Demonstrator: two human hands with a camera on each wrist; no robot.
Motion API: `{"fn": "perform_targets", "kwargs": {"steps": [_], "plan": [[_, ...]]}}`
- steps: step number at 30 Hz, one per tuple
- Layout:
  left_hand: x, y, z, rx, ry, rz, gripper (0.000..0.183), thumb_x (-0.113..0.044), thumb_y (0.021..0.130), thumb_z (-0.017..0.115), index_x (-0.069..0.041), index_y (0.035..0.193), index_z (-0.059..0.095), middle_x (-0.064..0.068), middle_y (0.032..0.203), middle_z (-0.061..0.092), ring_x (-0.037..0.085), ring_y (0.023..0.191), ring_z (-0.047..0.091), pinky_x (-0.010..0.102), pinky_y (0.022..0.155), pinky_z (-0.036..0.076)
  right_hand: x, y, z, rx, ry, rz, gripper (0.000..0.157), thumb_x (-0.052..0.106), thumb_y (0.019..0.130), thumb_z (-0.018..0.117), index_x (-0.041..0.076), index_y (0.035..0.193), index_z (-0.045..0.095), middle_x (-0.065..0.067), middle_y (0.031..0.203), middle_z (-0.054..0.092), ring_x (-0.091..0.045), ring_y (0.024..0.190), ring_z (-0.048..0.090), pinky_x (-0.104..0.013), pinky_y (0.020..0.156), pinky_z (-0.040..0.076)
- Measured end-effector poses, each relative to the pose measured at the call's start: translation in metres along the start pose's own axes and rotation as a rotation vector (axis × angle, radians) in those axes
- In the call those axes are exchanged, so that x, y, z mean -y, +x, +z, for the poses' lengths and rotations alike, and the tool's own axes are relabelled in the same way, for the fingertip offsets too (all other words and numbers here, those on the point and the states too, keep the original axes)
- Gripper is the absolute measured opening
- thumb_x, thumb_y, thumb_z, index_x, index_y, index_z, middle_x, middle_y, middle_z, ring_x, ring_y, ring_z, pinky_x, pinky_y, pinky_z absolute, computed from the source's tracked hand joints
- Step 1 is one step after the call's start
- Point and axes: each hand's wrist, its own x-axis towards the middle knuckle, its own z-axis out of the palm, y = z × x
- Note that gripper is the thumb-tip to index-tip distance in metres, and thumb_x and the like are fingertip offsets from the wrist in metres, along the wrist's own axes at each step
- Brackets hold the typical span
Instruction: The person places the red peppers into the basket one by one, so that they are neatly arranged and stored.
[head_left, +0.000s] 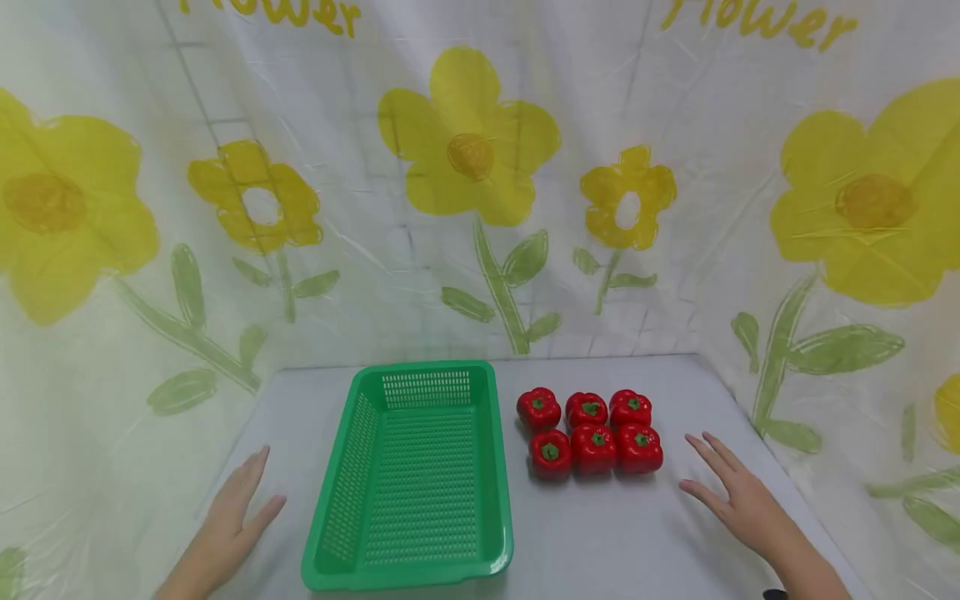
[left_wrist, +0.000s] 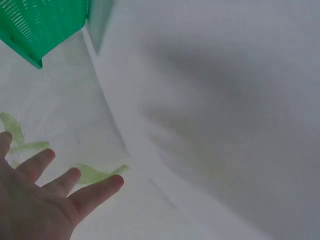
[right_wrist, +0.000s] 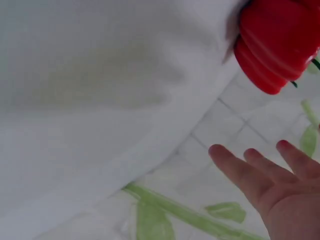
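Note:
A green plastic basket (head_left: pixel 498 467) with slotted walls sits on the white table, left of the middle, and nothing lies in it. To its right several red bell peppers (head_left: pixel 594 448) with green stems stand in two rows. My left hand (head_left: pixel 228 521) is beside the basket's left side, apart from it, fingers extended and holding nothing. In the left wrist view a corner of the basket (left_wrist: pixel 45 25) shows beyond the fingers. My right hand (head_left: pixel 742 500), fingers spread, is right of the peppers without touching them. The right wrist view shows red peppers (right_wrist: pixel 280 37) at its upper right.
The white tabletop (head_left: pixel 585 542) reaches back to a hanging curtain (head_left: pixel 360 275) printed with yellow flowers. The curtain also runs along the left and right sides of the table. A dark band (head_left: pixel 775 594) shows at the right wrist.

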Motion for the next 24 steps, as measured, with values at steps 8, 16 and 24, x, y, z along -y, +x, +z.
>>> {"fn": "perform_targets", "kwargs": {"steps": [8,16,24], "plan": [[-0.026,0.017,0.012,0.093,-0.25,-0.087,0.068,-0.03,0.109,0.045,-0.022,0.164,0.007,0.03,0.162,0.023,0.058,0.141,0.029,0.076,0.103,0.034,-0.008,0.015,0.021,0.0,0.339,0.02,0.077,0.03,0.095,0.072,0.015,0.159,0.032,-0.025,0.159,0.034,-0.054,0.137,0.038,-0.058,0.09,0.056],[-0.034,0.027,0.026,0.133,-0.558,-0.07,0.06,-0.021,0.112,0.036,-0.027,0.164,0.006,0.03,0.163,0.019,0.057,0.141,0.027,0.053,0.095,0.055,-0.01,0.026,0.032,-0.041,0.379,0.029,0.078,0.031,0.095,0.073,0.017,0.159,0.032,-0.021,0.159,0.036,-0.052,0.136,0.043,-0.039,0.092,0.059],[-0.037,0.031,0.044,0.18,-0.608,-0.138,0.058,-0.026,0.111,0.036,-0.031,0.163,0.01,0.03,0.163,0.02,0.061,0.137,0.034,0.064,0.09,0.055,-0.011,0.037,0.04,-0.013,0.386,0.047,0.082,0.042,0.093,0.072,0.025,0.161,0.029,-0.02,0.161,0.033,-0.048,0.137,0.045,-0.042,0.098,0.056]]}}
